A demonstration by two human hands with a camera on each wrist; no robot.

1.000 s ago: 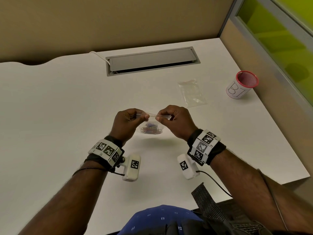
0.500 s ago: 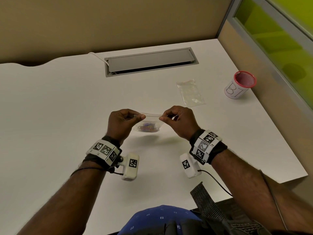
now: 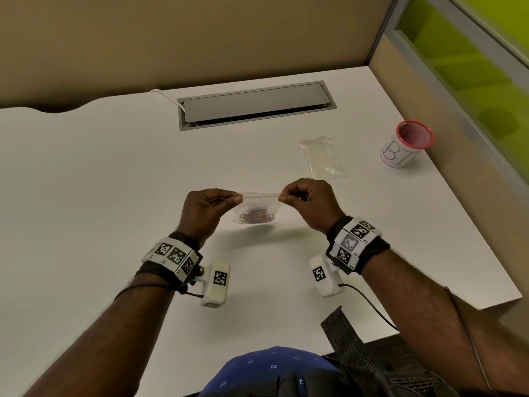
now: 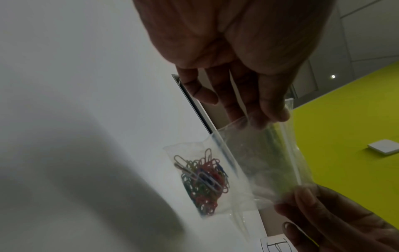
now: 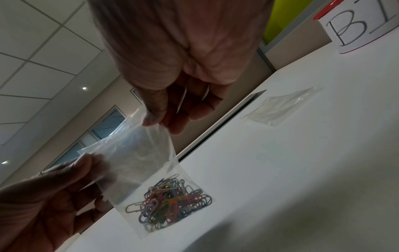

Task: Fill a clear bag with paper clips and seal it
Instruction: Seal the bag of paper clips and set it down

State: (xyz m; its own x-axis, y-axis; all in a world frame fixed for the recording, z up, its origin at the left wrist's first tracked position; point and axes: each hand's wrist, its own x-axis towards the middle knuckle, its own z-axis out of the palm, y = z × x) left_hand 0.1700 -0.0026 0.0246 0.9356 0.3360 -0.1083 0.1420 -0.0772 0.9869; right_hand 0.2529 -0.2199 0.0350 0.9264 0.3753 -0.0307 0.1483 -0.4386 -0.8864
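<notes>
A small clear bag (image 3: 259,207) hangs just above the white desk, with several coloured paper clips (image 3: 255,215) heaped in its bottom. My left hand (image 3: 201,209) pinches the bag's top strip at its left end and my right hand (image 3: 307,200) pinches it at the right end, so the strip is stretched level between them. The left wrist view shows the clips (image 4: 202,180) through the bag (image 4: 248,162) with my left hand (image 4: 259,109) on the upper corner. In the right wrist view my right hand (image 5: 159,119) pinches the bag (image 5: 140,153) over the clips (image 5: 170,202).
A spare empty clear bag (image 3: 322,157) lies flat behind my right hand. A white cup with a red rim marked "B1" (image 3: 406,144) stands at the right near the desk's edge. A grey cable hatch (image 3: 254,104) sits at the back of the desk (image 3: 86,181).
Both hands have drawn apart along the bag's top strip, left hand leftward and right hand rightward, so the strip is stretched wider; the bag has risen slightly.
</notes>
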